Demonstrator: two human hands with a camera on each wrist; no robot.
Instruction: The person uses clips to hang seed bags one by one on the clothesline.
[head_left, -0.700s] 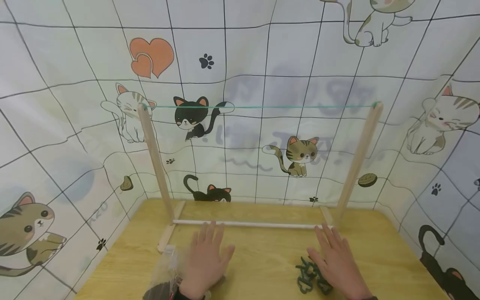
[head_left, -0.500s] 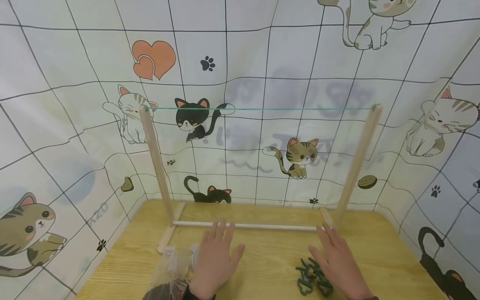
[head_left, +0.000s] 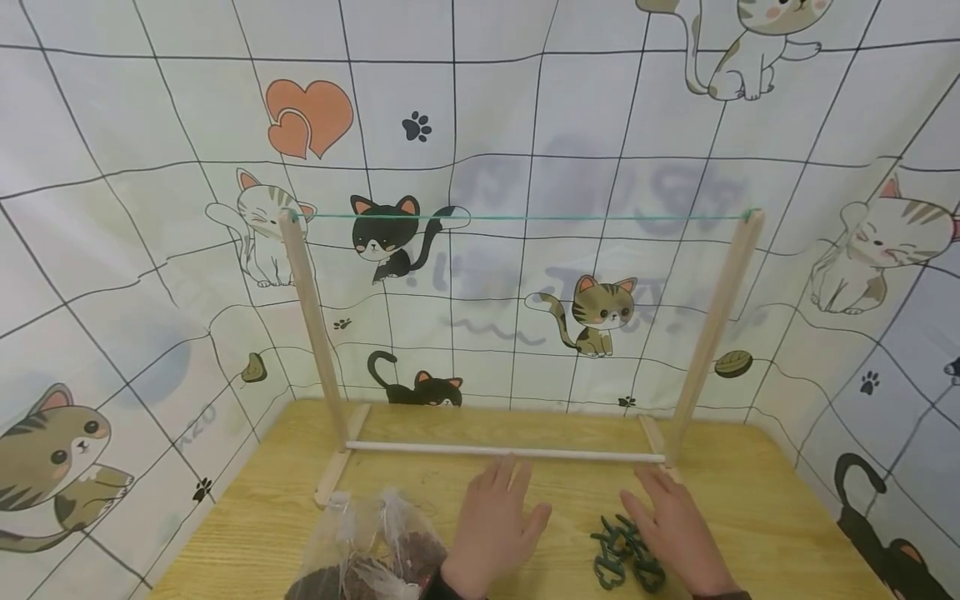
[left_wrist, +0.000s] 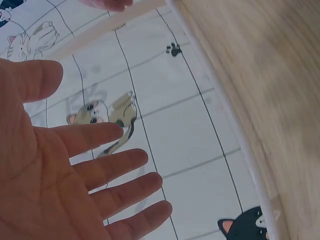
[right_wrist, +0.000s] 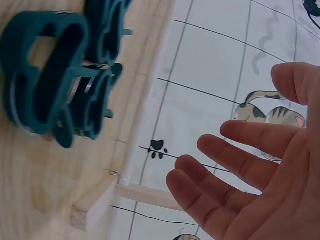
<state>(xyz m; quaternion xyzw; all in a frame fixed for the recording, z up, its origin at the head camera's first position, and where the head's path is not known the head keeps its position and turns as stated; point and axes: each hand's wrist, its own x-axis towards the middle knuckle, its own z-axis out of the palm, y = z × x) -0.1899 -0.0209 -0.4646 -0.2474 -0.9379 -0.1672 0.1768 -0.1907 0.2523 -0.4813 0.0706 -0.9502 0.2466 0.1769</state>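
Observation:
My left hand hovers over the middle of the table, palm down, with fingers spread and nothing in it. In the left wrist view the left palm and straight fingers show bare. Two knotted clear plastic bags with dark brown contents lie just left of it. My right hand, relaxed and holding nothing, is beside several dark green plastic clips. The right wrist view shows these clips close up, apart from the loosely bent fingers of the right hand.
Behind the hands stands a wooden frame with a left post, a right post and a white rod low between them. A thin green string spans the post tops. Cat-print cloth encloses the wooden table.
My left hand has moved right, from over the plastic bags to the middle, uncovering them. The right hand has shifted slightly, its fingers drawn back a little from the rod.

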